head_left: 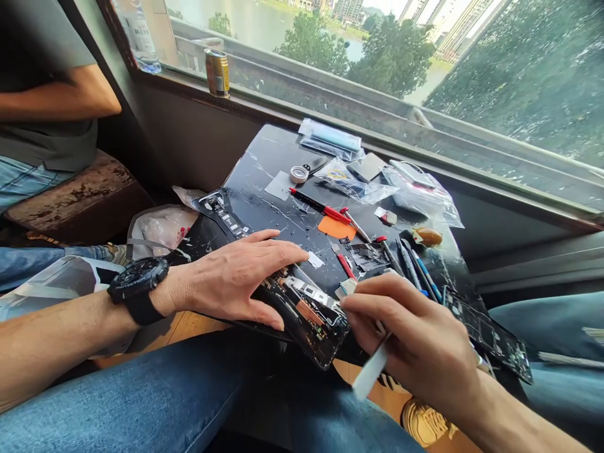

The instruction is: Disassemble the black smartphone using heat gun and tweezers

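Note:
My left hand [236, 277], with a black watch [136, 284] on the wrist, lies flat with fingers stretched over an opened black phone [309, 314], pressing it down at the table's near edge. My right hand [410, 340] is closed in a pinch round a thin white tool [370, 371], its fingertips at the phone's right end. The phone's circuit boards and connectors show between the two hands.
The small black table [268, 157] bears red-handled screwdrivers [325, 211], blue tools [425, 274], an orange pick [336, 228], a tape roll [299, 173], plastic bags [415, 192] and phone frames [491, 333]. A can [217, 72] stands on the window sill. Another person [47, 119] sits at the left.

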Available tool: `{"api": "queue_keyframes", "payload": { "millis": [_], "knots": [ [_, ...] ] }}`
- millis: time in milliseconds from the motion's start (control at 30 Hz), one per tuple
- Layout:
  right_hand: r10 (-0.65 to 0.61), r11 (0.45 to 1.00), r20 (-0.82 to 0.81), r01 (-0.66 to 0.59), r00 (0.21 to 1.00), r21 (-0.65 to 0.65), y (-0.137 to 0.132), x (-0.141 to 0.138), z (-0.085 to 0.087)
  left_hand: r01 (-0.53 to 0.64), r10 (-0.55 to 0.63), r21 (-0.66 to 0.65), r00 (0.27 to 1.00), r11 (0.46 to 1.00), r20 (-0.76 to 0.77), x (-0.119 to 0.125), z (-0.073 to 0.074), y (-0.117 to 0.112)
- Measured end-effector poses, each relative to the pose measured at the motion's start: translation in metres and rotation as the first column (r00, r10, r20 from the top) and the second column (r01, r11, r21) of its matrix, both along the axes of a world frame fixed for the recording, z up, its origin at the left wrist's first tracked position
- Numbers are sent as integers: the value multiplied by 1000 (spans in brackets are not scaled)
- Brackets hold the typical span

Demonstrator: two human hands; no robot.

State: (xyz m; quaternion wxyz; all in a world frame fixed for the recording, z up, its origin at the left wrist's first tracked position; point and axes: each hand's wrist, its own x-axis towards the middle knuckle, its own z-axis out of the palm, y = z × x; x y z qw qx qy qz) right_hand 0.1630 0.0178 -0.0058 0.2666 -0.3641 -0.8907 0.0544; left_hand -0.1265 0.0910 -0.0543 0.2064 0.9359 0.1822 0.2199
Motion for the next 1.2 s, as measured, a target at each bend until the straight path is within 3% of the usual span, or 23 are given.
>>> {"api": "queue_keyframes", "payload": {
  "millis": [133,267,400,500,600,800,967,1067,1200],
  "knots": [
    [-202,968,-151,174,968,-182,-2,-8,6,-70,59,97,992,993,111,4,12,-2],
    [-333,911,-205,257,920,-323,9,-23,18,-160,138,162,980,974,142,14,37,-1],
    [-374,863,-211,255,903,-436,30,-37,33,-325,328,-40,939,945,107,20,62,3],
    [-404,813,-210,244,890,-529,46,-42,40,-368,384,-171,921,914,70,22,71,7],
    [-442,764,-187,259,877,-591,58,-44,40,-414,430,-226,902,882,26,25,72,10],
    [-458,775,-143,315,877,-547,71,-44,34,-448,452,-315,890,837,-66,37,71,24],
    [-480,688,-170,249,861,-682,80,-35,24,-432,418,-368,900,823,-121,43,60,42],
    [-463,660,-190,193,866,-726,83,-29,17,-404,404,-329,912,854,-73,42,48,49],
    [-472,621,-182,179,863,-763,86,-24,7,-441,447,-136,894,887,23,30,40,49]
  ]
}}
